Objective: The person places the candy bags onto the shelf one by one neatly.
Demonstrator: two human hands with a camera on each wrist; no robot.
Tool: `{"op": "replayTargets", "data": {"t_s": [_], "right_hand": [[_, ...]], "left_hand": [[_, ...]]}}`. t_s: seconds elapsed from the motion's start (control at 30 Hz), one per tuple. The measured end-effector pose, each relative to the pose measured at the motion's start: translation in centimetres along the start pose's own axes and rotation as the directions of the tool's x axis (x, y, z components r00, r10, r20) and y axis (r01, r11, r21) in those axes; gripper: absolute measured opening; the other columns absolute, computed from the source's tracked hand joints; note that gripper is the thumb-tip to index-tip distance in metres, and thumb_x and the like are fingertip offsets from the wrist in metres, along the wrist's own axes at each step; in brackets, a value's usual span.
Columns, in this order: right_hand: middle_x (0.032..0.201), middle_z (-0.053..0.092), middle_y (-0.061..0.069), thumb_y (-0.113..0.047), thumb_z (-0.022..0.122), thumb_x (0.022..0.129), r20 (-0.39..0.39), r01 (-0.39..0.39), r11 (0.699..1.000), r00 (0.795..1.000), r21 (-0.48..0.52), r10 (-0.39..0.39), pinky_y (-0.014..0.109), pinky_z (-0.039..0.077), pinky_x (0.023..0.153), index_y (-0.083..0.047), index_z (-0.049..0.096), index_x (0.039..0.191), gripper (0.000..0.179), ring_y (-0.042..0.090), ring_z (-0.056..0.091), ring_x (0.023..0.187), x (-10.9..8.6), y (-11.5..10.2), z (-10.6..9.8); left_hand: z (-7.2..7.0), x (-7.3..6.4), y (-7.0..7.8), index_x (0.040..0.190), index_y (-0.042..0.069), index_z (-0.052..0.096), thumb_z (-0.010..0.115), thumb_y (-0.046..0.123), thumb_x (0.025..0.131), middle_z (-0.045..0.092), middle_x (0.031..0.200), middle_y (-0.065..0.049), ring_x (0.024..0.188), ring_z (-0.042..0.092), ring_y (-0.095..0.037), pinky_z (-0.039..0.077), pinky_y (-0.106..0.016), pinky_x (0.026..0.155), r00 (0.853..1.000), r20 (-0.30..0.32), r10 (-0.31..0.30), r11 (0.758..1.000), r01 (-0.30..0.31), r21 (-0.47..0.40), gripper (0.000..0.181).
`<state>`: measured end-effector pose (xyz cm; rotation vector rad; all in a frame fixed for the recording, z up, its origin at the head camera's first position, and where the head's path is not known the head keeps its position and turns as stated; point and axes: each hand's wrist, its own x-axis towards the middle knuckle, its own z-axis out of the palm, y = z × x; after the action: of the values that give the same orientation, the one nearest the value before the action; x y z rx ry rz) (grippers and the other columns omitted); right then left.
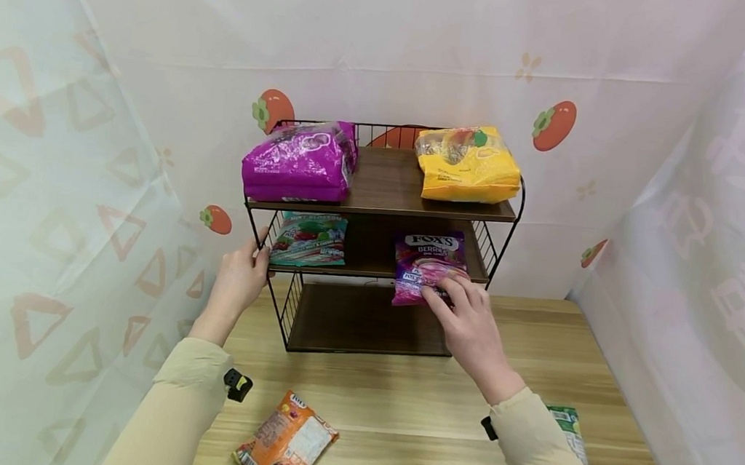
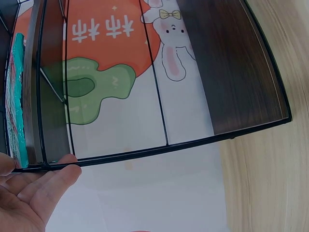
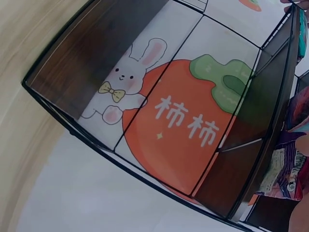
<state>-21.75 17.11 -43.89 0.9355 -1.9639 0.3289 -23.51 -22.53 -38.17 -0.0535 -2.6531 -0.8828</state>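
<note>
My left hand (image 1: 242,278) grips the left side frame of a three-tier wooden rack (image 1: 382,193) with black wire sides. In the left wrist view, that hand's fingers (image 2: 55,186) curl over the black rod beside the middle shelf. At the right of the middle shelf, my right hand (image 1: 468,326) holds a purple Fox's Berries candy bag (image 1: 429,250) by its lower part, which juts past the shelf's front edge. A teal candy bag (image 1: 310,241) lies at the left of that same shelf. In the right wrist view only part of the purple bag (image 3: 282,169) shows.
On the top shelf lie a large purple bag (image 1: 302,165) at left and a yellow bag (image 1: 469,171) at right. An orange candy bag (image 1: 287,441) is on the table (image 1: 390,424) in front; a green bag (image 1: 569,423) is partly behind my right sleeve.
</note>
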Motion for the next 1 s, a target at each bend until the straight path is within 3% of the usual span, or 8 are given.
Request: {"op": "replayTargets", "data": {"t_s": [0.23, 0.5, 0.83, 1.0], "right_hand": [[0.124, 0.062, 0.019, 0.012, 0.041, 0.099, 0.047, 0.033, 0.999, 0.998, 0.013, -0.033, 0.054, 0.048, 0.092, -0.009, 0.066, 0.128, 0.043, 0.04, 0.058, 0.112, 0.08, 0.12, -0.01], [0.121, 0.062, 0.02, 0.021, 0.056, 0.086, 0.066, 0.01, 1.0, 0.998, -0.018, -0.009, 0.054, 0.05, 0.088, -0.009, 0.064, 0.13, 0.054, 0.042, 0.059, 0.108, 0.38, 0.27, 0.03], [0.122, 0.061, 0.019, 0.018, 0.055, 0.09, 0.128, -0.044, 0.996, 0.99, -0.074, 0.054, 0.052, 0.052, 0.086, -0.01, 0.062, 0.132, 0.051, 0.04, 0.059, 0.105, 0.78, 0.58, -0.11], [0.122, 0.061, 0.019, 0.017, 0.057, 0.088, 0.119, -0.057, 0.996, 0.991, -0.068, 0.065, 0.052, 0.053, 0.086, -0.009, 0.063, 0.132, 0.051, 0.04, 0.06, 0.104, 0.84, 0.85, -0.1]], "left_hand": [[-0.05, -0.02, 0.12, 0.155, 0.005, 0.044, 0.043, 0.018, 0.11, 0.071, 0.068, -0.015, 0.05, 0.059, -0.019, 0.045, -0.036, 0.053, 1.0, 0.006, -0.005, 1.0, 0.005, -0.007, 0.047], [-0.15, -0.06, 0.21, 0.155, 0.005, 0.044, 0.042, 0.017, 0.11, 0.069, 0.065, -0.013, 0.049, 0.059, -0.018, 0.046, -0.036, 0.054, 1.0, 0.003, -0.005, 1.0, 0.005, -0.004, 0.047], [-0.19, -0.02, 0.22, 0.155, 0.005, 0.043, 0.042, 0.017, 0.11, 0.073, 0.073, -0.019, 0.052, 0.061, -0.019, 0.047, -0.037, 0.056, 1.0, 0.009, -0.008, 1.0, 0.008, -0.017, 0.047], [-0.22, -0.05, 0.21, 0.155, 0.005, 0.043, 0.042, 0.019, 0.11, 0.074, 0.075, -0.02, 0.052, 0.061, -0.019, 0.046, -0.036, 0.056, 1.0, 0.009, -0.01, 1.0, 0.01, -0.022, 0.047]]}}
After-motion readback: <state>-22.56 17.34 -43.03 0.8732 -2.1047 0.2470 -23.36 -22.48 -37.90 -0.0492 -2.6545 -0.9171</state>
